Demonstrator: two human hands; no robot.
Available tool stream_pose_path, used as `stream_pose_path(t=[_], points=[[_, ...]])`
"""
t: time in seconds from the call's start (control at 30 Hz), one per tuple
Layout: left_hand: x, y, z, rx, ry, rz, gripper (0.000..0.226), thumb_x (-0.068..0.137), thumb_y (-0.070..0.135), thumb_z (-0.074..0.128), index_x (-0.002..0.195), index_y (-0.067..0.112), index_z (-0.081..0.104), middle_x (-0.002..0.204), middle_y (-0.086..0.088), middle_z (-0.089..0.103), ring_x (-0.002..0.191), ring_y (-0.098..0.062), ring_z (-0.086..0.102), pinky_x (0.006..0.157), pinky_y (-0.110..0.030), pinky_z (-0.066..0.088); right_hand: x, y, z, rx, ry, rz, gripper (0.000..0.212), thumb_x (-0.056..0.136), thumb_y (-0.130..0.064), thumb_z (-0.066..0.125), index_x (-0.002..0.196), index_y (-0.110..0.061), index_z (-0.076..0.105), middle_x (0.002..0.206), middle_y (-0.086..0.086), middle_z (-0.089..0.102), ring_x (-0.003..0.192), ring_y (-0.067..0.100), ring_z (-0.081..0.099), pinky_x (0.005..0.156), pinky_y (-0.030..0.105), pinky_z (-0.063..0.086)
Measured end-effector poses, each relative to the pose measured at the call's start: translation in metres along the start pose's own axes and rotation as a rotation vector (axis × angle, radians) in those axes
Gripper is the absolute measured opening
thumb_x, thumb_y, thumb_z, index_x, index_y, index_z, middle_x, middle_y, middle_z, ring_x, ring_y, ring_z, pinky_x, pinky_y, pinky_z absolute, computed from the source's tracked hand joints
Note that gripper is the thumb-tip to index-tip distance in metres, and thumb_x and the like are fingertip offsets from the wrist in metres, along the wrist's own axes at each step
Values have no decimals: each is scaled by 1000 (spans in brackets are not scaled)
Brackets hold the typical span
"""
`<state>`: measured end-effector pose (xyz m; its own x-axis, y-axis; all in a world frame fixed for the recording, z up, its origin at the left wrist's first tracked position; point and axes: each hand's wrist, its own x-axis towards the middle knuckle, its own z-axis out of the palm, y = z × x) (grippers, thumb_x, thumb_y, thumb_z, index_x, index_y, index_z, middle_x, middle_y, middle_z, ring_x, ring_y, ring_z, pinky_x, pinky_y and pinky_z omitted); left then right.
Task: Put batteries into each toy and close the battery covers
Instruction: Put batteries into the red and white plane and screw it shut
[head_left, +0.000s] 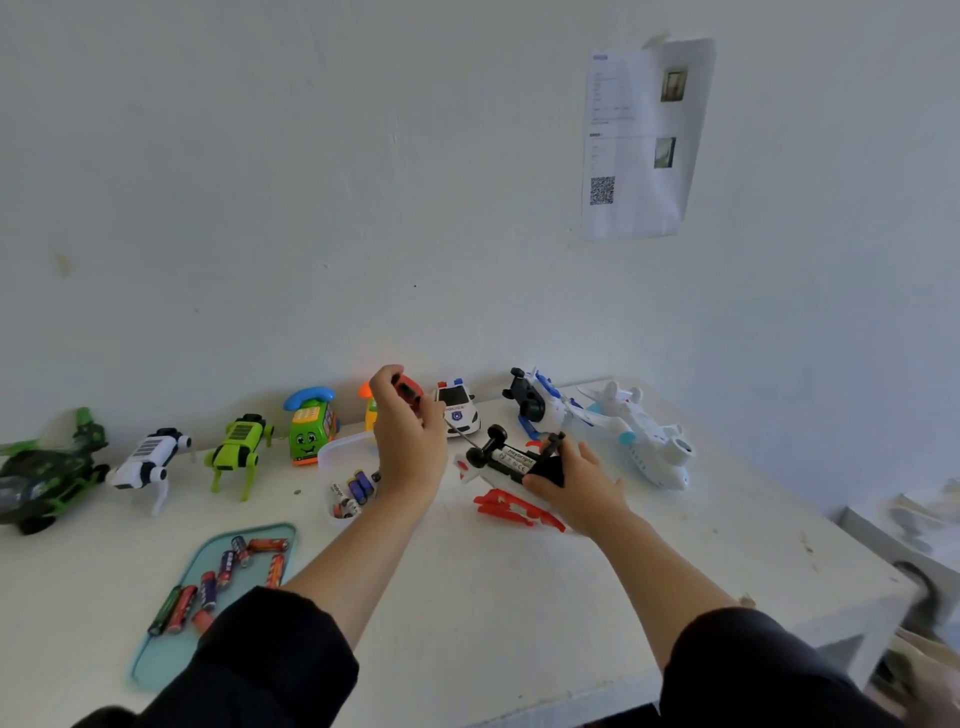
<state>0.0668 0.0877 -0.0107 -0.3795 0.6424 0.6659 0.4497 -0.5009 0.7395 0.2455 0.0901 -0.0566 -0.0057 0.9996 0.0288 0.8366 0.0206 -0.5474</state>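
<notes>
A white and red toy plane (506, 470) lies upside down on the white table (493, 597), black underside and wheels up. My right hand (576, 486) grips its right end, fingers curled over the black part. My left hand (408, 423) holds a screwdriver by its red handle (408, 391); the thin shaft (460, 431) slants down toward the toy's underside. A clear tub (347, 470) holding several batteries stands left of the toy. Loose batteries (223, 577) lie on a teal tray (156, 670) at the front left.
Along the wall stand a green helicopter (47, 475), a white robot dog (150, 460), a green robot dog (239, 449), a green toy phone car (310, 426), a police car (457, 408), a white-blue toy (540, 402) and a white plane (649, 441). The table's edge runs at right.
</notes>
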Motion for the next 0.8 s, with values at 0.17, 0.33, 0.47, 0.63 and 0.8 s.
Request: stream_pose_path(t=[0.17,0.33,0.47,0.63,0.8], points=[[-2,1,6,36,-57,93,33,93,0,47,125,-1,37,101,-11,51,82,-16,56,67,-5,43,2,-10,4,-17,15,-19,60,89,-52,53,140,-32,29,136,3,44,133,23,30,105,54,28],[-6,-12,12,148,-149,199,33,92,0,49,124,0,42,109,-16,53,95,-26,55,77,-20,45,4,-16,8,-66,27,-36,64,89,-51,54,143,-31,26,137,2,45,133,22,28,105,55,30],[-4,-21,18,132,-133,153,29,93,1,46,120,7,40,107,-16,52,94,-28,59,73,-31,52,4,-16,7,-73,19,-42,64,89,-51,53,143,-30,26,138,2,45,133,23,28,104,55,31],[15,-33,16,17,13,-313,21,93,1,42,101,18,33,87,0,48,80,-30,64,70,-48,57,2,-16,5,-59,22,-55,65,90,-49,53,144,-31,24,138,2,44,135,22,26,106,56,28],[34,-71,8,-328,149,-1053,7,95,2,39,95,7,44,105,-18,56,82,-25,62,68,-40,58,3,-15,3,-58,2,-49,67,90,-50,53,145,-30,23,140,4,42,135,23,27,107,56,27]])
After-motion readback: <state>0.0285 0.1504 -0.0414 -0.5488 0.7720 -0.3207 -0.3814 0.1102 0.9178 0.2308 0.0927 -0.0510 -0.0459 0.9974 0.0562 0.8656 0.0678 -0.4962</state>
